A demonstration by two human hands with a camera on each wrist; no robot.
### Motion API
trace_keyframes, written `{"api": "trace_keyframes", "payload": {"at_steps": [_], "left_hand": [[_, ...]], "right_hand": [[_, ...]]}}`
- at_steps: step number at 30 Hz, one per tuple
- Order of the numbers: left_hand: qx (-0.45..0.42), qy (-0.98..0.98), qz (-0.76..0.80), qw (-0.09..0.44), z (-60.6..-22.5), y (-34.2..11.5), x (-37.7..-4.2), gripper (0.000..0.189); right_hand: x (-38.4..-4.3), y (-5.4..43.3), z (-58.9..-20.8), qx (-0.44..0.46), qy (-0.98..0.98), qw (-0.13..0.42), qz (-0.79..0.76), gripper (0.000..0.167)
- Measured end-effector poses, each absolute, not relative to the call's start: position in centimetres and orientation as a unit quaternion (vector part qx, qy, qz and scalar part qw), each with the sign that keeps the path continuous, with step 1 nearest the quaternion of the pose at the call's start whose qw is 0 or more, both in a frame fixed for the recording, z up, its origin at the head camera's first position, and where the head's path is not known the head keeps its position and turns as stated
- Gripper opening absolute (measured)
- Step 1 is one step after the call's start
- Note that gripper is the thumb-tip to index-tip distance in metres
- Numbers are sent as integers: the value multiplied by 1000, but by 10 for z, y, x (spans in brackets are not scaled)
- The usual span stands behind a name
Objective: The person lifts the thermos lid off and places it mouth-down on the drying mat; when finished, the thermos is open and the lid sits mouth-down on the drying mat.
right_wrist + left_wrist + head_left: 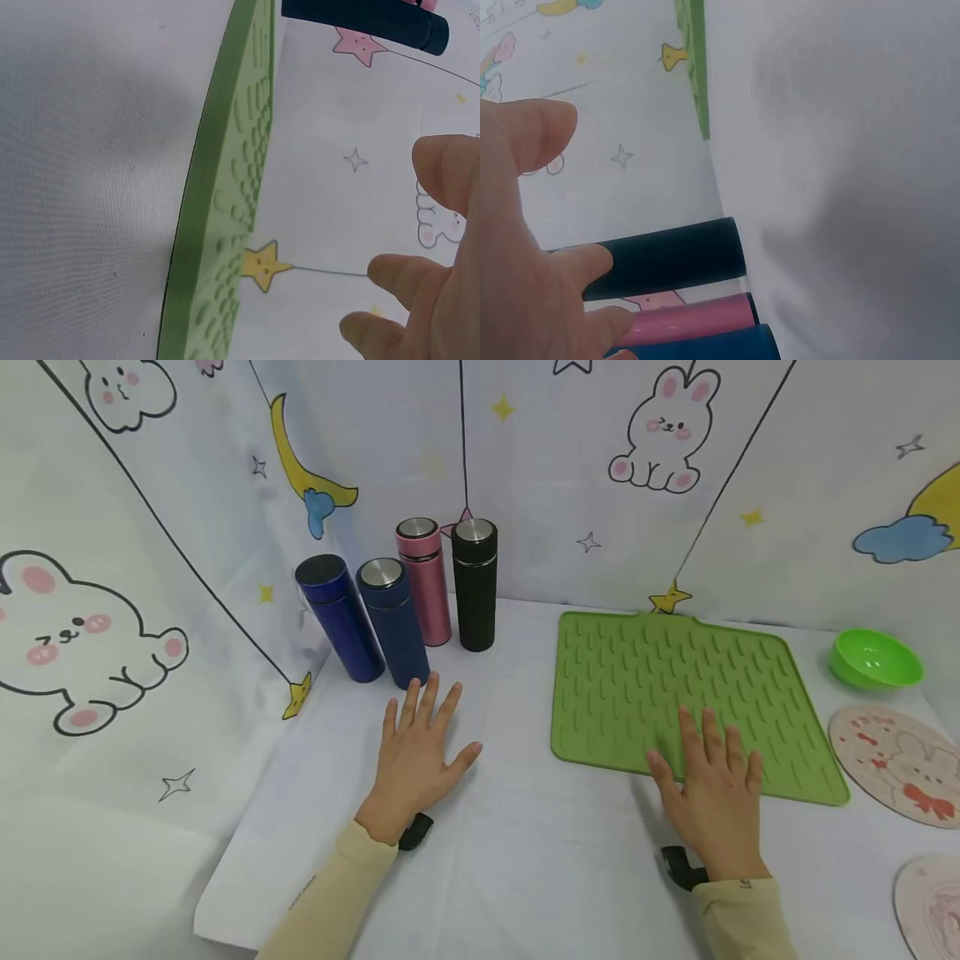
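Observation:
My left hand (416,760) is held palm down with fingers spread, its fingertips just in front of the dark blue thermos (397,627). Beside that bottle stand a brighter blue thermos (345,622), a pink thermos (427,589) and a black thermos (475,589). My right hand (712,793) hovers over the front edge of a green ridged mat (630,693), fingers apart and holding nothing. In the left wrist view, the black thermos (667,259) lies beyond the fingers. The right wrist view shows the mat's raised edge (199,195) side-on.
A bright green bowl (876,660) sits at the back right. In front of it lie a round bunny-print mat (892,760) and a second round pink mat (933,902), cut off by the frame. A cartoon-print curtain (547,468) closes off the back of the white table (525,860).

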State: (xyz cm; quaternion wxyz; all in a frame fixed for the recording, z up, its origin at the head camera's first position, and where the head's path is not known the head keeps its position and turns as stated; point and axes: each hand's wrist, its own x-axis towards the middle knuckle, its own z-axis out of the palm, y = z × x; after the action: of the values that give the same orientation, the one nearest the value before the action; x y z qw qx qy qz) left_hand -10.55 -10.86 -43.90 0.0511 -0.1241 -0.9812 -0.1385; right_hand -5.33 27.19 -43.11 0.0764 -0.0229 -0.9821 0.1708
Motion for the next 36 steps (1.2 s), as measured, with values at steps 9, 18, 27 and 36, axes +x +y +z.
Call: {"api": "trace_keyframes", "payload": {"at_steps": [9,18,27,36], "left_hand": [[-133,-937,-236,219,-427,-140,-112,64],[-37,-863,-359,353,-416,-197,-158,52],[27,-856,-424,295,-422,-220,-198,80],[42,-856,-461,230,-421,-230,-214,93]], "right_hand": [[-48,276,-429,-28,-981,75,176,75],[-42,280,-428,-34,-980,67,182,76],[-37,277,-431,-28,-979,58,192,78],[-33,271,-435,-28,-977,51,204,79]]}}
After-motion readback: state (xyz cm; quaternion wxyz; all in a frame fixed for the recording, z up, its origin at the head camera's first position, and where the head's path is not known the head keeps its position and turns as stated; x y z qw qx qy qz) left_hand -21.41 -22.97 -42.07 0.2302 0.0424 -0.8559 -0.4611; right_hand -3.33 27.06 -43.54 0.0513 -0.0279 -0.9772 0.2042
